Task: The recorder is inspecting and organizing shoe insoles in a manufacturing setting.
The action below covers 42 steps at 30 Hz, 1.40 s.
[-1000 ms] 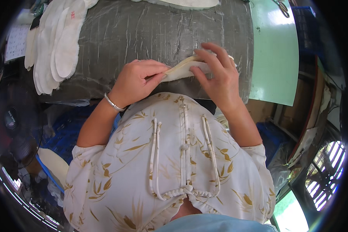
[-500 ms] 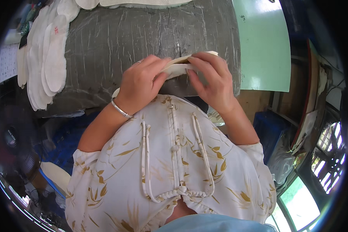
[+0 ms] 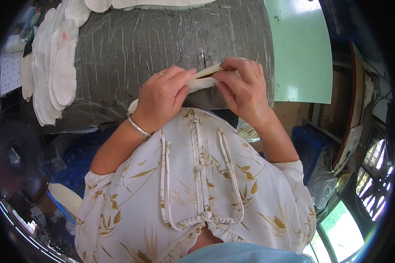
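A cream insole (image 3: 202, 83) with a fuzzy white side is held crosswise between my hands, close to my body above the near edge of the table. Its edges part in the middle, leaving a narrow dark gap between two layers. My left hand (image 3: 161, 94) is closed on the left portion, and a rounded end pokes out behind that wrist. Closed in a pinch, my right hand (image 3: 246, 90) grips the right portion by its edges. What the fingertips cover on the far side is hidden.
Overlapping cream insoles (image 3: 64, 65) line the left of the grey, plastic-wrapped work surface (image 3: 131, 52); more insoles (image 3: 162, 3) lie along its far edge. A pale green board (image 3: 298, 52) adjoins on the right. A dark fan (image 3: 15, 155) stands at lower left, and a blue crate (image 3: 310, 142) at right.
My right fingers have shifted their pinch on the insole's edges, and its upper layer is now tilted up more toward the right. My left hand keeps its hold, almost in place.
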Each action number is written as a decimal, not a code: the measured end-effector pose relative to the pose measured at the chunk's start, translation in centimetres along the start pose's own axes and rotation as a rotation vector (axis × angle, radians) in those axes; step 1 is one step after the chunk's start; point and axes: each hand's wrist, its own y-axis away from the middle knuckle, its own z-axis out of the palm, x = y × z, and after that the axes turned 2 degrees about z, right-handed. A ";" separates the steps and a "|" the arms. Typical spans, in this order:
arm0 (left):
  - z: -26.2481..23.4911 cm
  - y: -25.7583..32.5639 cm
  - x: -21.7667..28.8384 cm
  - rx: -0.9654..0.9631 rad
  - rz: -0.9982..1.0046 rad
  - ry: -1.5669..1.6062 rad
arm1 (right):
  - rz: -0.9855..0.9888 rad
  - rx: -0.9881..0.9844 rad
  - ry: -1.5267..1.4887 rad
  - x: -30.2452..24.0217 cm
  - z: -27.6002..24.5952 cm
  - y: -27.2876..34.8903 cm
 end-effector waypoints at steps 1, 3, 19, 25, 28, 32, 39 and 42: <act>0.0 0.0 0.0 -0.009 0.025 -0.009 | 0.006 0.041 -0.007 0.0 0.2 0.1; 0.0 -0.1 -0.1 -0.010 0.038 -0.004 | 0.004 0.102 -0.023 0.3 0.7 0.2; 0.4 0.0 0.2 -0.029 -0.024 -0.021 | -0.010 0.178 -0.084 1.0 1.7 0.9; 0.6 -0.1 -0.1 0.016 0.058 -0.025 | 0.004 0.185 -0.098 0.9 1.8 0.9; 0.7 -0.3 0.1 0.047 0.059 -0.038 | 0.009 0.208 -0.093 0.8 2.1 1.0; 0.4 -0.8 0.3 0.007 0.099 -0.037 | 0.011 0.253 -0.073 0.6 2.2 1.1; 1.0 -2.4 1.3 0.006 0.068 -0.048 | 0.058 0.167 -0.170 1.4 0.3 1.1; 1.2 -2.3 1.3 0.033 0.038 -0.006 | 0.047 0.105 -0.175 2.5 -0.9 1.8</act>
